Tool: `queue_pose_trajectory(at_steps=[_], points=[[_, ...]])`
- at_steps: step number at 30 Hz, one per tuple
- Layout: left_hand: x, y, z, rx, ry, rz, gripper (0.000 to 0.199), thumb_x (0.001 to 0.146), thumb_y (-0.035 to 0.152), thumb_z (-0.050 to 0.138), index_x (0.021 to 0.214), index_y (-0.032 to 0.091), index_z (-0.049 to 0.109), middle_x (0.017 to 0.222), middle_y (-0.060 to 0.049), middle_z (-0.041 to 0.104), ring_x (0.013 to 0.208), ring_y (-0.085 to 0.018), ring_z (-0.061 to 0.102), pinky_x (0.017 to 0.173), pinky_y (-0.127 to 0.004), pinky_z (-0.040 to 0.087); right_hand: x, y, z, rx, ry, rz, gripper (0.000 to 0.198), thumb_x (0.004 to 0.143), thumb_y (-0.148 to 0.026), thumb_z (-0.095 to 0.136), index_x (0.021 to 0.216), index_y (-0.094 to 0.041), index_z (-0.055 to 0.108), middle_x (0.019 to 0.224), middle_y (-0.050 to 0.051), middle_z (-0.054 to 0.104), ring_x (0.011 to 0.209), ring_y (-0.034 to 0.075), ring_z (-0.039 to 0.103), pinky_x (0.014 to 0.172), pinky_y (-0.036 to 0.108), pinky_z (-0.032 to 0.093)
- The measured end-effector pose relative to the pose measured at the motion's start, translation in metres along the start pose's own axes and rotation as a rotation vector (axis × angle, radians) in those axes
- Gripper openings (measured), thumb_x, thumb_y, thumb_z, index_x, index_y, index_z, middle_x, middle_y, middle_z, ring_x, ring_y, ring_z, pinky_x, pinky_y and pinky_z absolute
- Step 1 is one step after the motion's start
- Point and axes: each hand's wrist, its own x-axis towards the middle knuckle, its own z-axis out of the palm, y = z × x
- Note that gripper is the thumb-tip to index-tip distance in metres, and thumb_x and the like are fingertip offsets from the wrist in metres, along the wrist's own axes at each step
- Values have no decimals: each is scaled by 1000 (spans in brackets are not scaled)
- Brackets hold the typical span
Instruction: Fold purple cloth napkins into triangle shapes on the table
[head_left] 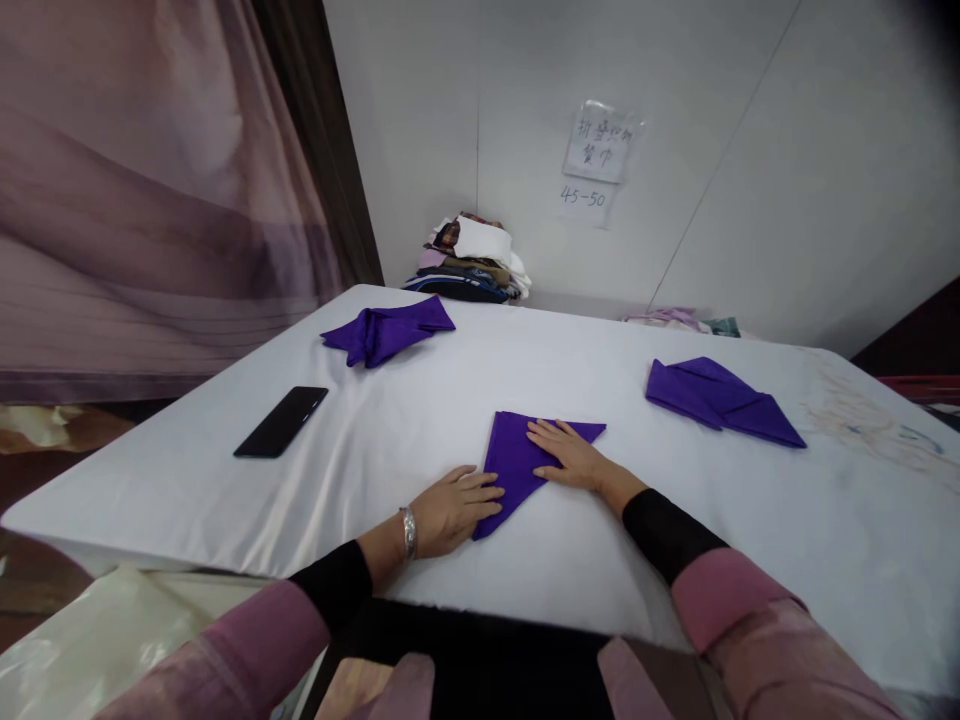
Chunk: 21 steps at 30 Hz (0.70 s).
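Note:
A purple cloth napkin (517, 455), folded into a triangle, lies flat on the white-covered table in front of me. My left hand (454, 508) rests at its left side, fingers stretched out with the tips on the fabric. A silver bracelet (409, 532) circles that wrist. On the napkin's right part lies my right hand (566, 455), palm down with its fingers spread. Two other folded purple napkins sit apart from my hands: one with raised folds (382, 332) at the back left, a flatter one (720, 400) to the right.
A black phone (282, 422) lies at the left of the table (420, 420). Behind the far edge stands a pile of folded clothes (472, 262). Handwritten paper signs (600, 145) hang on the wall. A pinkish curtain (150, 180) hangs at the left.

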Motion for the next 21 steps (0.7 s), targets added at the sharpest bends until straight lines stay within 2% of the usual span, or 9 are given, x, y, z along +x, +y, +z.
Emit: queue_pose_trajectory(at_steps=[3,7,11,13,16,18,21], points=[[-1,2,1,-16,-13,11,40,80,18,43,117,28,53,129,0,55,127,-20,39,107,-45,23,0,1,1,-13,15,-8,73,83,-64,38,141,-22,26,148,6,21,137,25,12,111,46,5],[-1,6,-7,-102,1,-16,42,78,16,43,118,27,52,126,-1,57,122,-20,44,107,-46,25,-1,1,2,-15,17,-15,73,83,-63,39,142,-22,25,148,7,20,137,24,13,111,45,4],[31,12,-15,-177,87,-134,38,87,23,34,122,24,50,121,-4,60,115,-18,51,104,-41,31,-1,-1,1,-17,24,-12,73,82,-62,42,141,-21,28,148,8,22,137,23,14,111,44,4],[58,14,-10,-140,117,-216,43,90,34,32,128,20,44,131,-7,52,124,-20,42,105,-42,29,0,-2,0,-15,35,-12,71,83,-59,43,141,-22,28,148,8,22,137,23,15,111,45,5],[93,10,7,-45,81,-358,64,86,51,35,137,12,31,145,-13,32,135,-26,23,109,-46,20,0,-3,-1,-18,33,-24,70,83,-57,44,141,-22,26,147,8,24,137,23,14,111,46,6],[106,4,21,6,35,-455,77,82,59,37,139,9,26,147,-16,25,136,-29,17,110,-49,15,1,-2,-1,-21,28,-28,74,83,-58,44,142,-20,24,147,10,24,137,24,13,111,45,6],[110,-4,34,49,3,-533,86,79,67,32,140,7,23,147,-17,23,137,-30,15,110,-49,13,1,1,0,-13,36,-18,81,81,-62,42,144,-17,17,148,11,20,137,23,10,111,43,6]])
